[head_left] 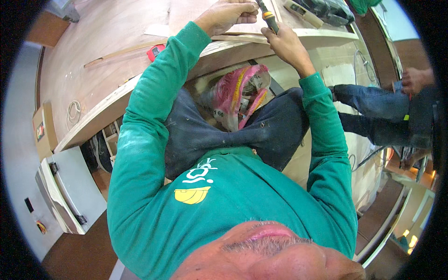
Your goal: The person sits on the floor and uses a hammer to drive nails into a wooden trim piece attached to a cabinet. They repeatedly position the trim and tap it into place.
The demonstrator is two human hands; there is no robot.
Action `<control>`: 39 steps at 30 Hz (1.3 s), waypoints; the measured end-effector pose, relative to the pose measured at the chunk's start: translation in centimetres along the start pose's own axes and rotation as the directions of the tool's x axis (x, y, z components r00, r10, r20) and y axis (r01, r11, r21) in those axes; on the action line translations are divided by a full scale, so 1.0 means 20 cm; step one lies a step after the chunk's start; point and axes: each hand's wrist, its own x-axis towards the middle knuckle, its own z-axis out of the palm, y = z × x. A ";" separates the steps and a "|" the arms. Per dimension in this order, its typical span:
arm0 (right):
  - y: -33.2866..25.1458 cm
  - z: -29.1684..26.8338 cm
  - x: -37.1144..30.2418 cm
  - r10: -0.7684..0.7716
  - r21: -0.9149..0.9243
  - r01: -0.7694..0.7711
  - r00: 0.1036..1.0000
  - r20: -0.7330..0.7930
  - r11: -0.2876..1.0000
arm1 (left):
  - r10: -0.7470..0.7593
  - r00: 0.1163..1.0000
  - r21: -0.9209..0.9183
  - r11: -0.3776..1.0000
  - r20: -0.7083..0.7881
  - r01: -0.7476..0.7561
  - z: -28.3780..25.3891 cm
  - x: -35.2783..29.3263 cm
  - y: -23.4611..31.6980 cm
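Gripping a hand tool (269, 17) with a green, yellow and black handle, the right hand (284, 44) has its fingers (270, 33) curled tight round the lower part of the grip. The tool sits at the top of the view, above the near edge of the wooden bench (107, 51). Its long axis runs steeply away from the person, tilted a little to the left, with the handle end nearest the right hand and the working end pointing toward the far side of the bench; the tip is cut off by the frame's upper edge. The left hand (228, 14) is closed in a loose fist just left of the tool, its fingers pressed together near the shaft; whether they pinch the shaft or a thin strip beside it cannot be told.

The bench's pale front edge (219, 51) curves below both hands, between them and the person's knees. To the left the bench top lies broad and mostly bare, with a thin wooden strip (121, 52) and a small red object (155, 51) near the left elbow. On the right, a long pale tool (303, 13) lies close by. A pink bag (240, 95) sits between the knees under the bench. Another person's legs (373, 112) in jeans stand well off to the right.
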 end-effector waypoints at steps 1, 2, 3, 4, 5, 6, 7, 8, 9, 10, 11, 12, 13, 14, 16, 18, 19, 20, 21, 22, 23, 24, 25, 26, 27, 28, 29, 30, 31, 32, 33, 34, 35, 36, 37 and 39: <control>-0.02 -0.01 0.00 0.014 0.014 -0.014 0.999 0.032 1.000 | -0.052 0.999 -0.154 0.987 0.010 0.053 -0.05 0.00 -0.01; -0.03 -0.01 0.01 -0.002 0.004 0.002 1.000 0.028 1.000 | -0.081 0.996 -0.166 0.983 0.021 0.084 -0.10 0.01 -0.02; -0.03 -0.02 0.01 -0.002 -0.007 0.003 1.000 0.027 1.000 | -0.121 0.992 -0.184 0.975 0.041 0.127 -0.10 0.01 -0.01; -0.02 -0.01 0.00 -0.002 -0.018 0.003 1.000 0.024 1.000 | -0.160 0.985 -0.200 0.965 0.063 0.170 -0.09 0.00 0.00; -0.02 0.00 0.00 -0.017 0.005 0.017 1.000 0.013 1.000 | -0.148 0.983 -0.205 0.965 0.105 0.167 -0.10 0.01 -0.01; -0.04 0.00 -0.01 -0.050 -0.005 0.050 0.999 0.001 0.999 | -0.142 0.985 -0.185 0.970 0.103 0.159 -0.11 0.01 -0.01; -0.07 -0.01 -0.01 -0.082 -0.015 0.082 0.997 -0.012 0.997 | -0.136 0.986 -0.165 0.975 0.101 0.151 -0.11 0.01 -0.02; -0.09 -0.01 -0.01 -0.115 -0.025 0.114 0.993 -0.025 0.993 | -0.130 0.987 -0.144 0.979 0.100 0.143 -0.12 0.01 -0.02; -0.10 0.00 -0.01 -0.114 -0.031 0.113 0.993 -0.038 0.993 | -0.094 0.985 -0.132 0.985 0.146 0.114 -0.14 0.03 -0.03; -0.10 0.00 -0.01 -0.114 -0.038 0.113 0.992 -0.053 0.993 | -0.058 0.980 -0.121 0.989 0.192 0.083 -0.16 0.04 -0.04; -0.11 0.01 -0.01 -0.115 -0.044 0.112 0.991 -0.067 0.993 | -0.022 0.971 -0.111 0.993 0.238 0.050 -0.17 0.06 -0.05; -0.11 0.01 -0.02 -0.108 -0.028 0.106 0.992 -0.068 0.994 | -0.043 0.985 -0.133 0.989 0.169 0.066 -0.14 0.05 -0.05; -0.12 0.01 -0.04 -0.105 -0.009 0.105 0.992 -0.070 0.994 | -0.065 0.993 -0.152 0.985 0.096 0.079 -0.09 0.03 -0.03; -0.13 0.01 -0.05 -0.102 0.010 0.103 0.992 -0.072 0.995 | -0.088 0.996 -0.171 0.981 0.023 0.091 -0.05 0.00 -0.01; -0.15 0.00 -0.06 -0.136 0.002 0.136 0.988 -0.079 0.991 | -0.066 0.998 -0.158 0.985 0.020 0.068 -0.04 -0.01 0.00; -0.16 -0.02 -0.07 -0.156 -0.010 0.156 0.985 -0.076 0.988 | -0.048 0.998 -0.137 0.989 0.027 0.051 -0.04 0.00 0.00; -0.18 -0.02 -0.08 -0.161 -0.017 0.160 0.984 -0.071 0.987 | -0.040 0.999 -0.123 0.991 0.035 0.044 -0.05 0.01 -0.02; -0.19 -0.03 -0.08 -0.166 -0.024 0.164 0.984 -0.065 0.986 | -0.033 0.999 -0.108 0.993 0.043 0.037 -0.06 0.02 -0.03; -0.18 -0.03 -0.08 -0.160 -0.036 0.158 0.985 -0.060 0.987 | -0.039 0.999 -0.104 0.994 0.035 0.042 -0.05 0.01 -0.03; -0.16 -0.03 -0.08 -0.155 -0.048 0.152 0.986 -0.055 0.987 | -0.045 0.999 -0.100 0.994 0.026 0.047 -0.04 0.01 -0.03; -0.14 -0.03 -0.08 -0.150 -0.060 0.147 0.987 -0.051 0.987 | -0.050 0.999 -0.096 0.994 0.016 0.052 -0.03 0.00 -0.04; -0.10 -0.03 -0.07 -0.133 -0.057 0.131 0.991 -0.032 0.990 | -0.057 0.998 -0.041 0.998 0.018 0.057 -0.01 -0.01 -0.03; -0.06 -0.02 -0.06 -0.116 -0.054 0.115 0.993 -0.013 0.992 | -0.063 0.998 0.014 0.998 0.020 0.063 0.00 -0.02 -0.03; -0.02 -0.01 -0.05 -0.097 -0.052 0.098 0.995 0.006 0.994 | -0.070 0.997 0.068 0.995 0.022 0.068 0.01 -0.02 -0.03; -0.03 0.00 -0.06 -0.062 0.043 0.060 0.997 0.050 0.997 | -0.056 0.998 0.037 0.998 0.028 0.055 0.01 -0.03 -0.04; -0.03 0.00 -0.06 -0.030 0.135 0.017 0.995 0.097 0.991 | -0.041 0.999 0.005 0.999 0.034 0.041 0.02 -0.04 -0.04; -0.04 0.00 -0.06 -0.001 0.223 -0.032 0.989 0.147 0.974 | -0.027 0.999 -0.028 0.999 0.039 0.028 0.02 -0.04 -0.05; -0.05 -0.01 -0.07 0.040 0.227 -0.078 0.985 0.167 0.971 | -0.014 0.997 0.084 0.996 0.071 0.008 0.01 -0.05 -0.04; -0.07 -0.03 -0.07 0.081 0.229 -0.124 0.979 0.189 0.965 | 0.008 0.998 0.056 0.998 0.063 -0.011 0.00 -0.03 -0.07; -0.07 -0.03 -0.07 0.121 0.230 -0.169 0.970 0.211 0.958 | 0.030 0.998 0.029 0.999 0.054 -0.032 0.01 -0.01 -0.10; 0.03 0.01 -0.08 0.074 0.300 -0.115 0.986 0.146 0.947 | 0.041 0.998 0.092 0.995 0.041 -0.045 0.05 -0.01 -0.10; 0.03 0.03 -0.08 0.054 0.383 -0.111 0.986 0.157 0.917 | 0.072 0.996 0.213 0.973 0.061 -0.083 0.06 0.02 -0.09; 0.02 0.04 -0.09 0.101 0.380 -0.158 0.981 0.165 0.911 | 0.079 0.995 0.211 0.973 0.063 -0.091 0.07 0.02 -0.10; -0.02 0.03 -0.11 0.154 0.373 -0.208 0.974 0.168 0.904 | 0.087 0.994 0.204 0.974 0.070 -0.099 0.07 0.03 -0.12; 0.00 0.05 -0.11 0.121 0.355 -0.167 0.982 0.147 0.920 | 0.070 0.996 0.202 0.976 0.057 -0.081 0.07 0.05 -0.14; 0.05 0.10 -0.07 0.052 0.315 -0.082 0.993 0.104 0.946 | 0.042 0.998 0.195 0.980 0.035 -0.048 0.06 0.06 -0.17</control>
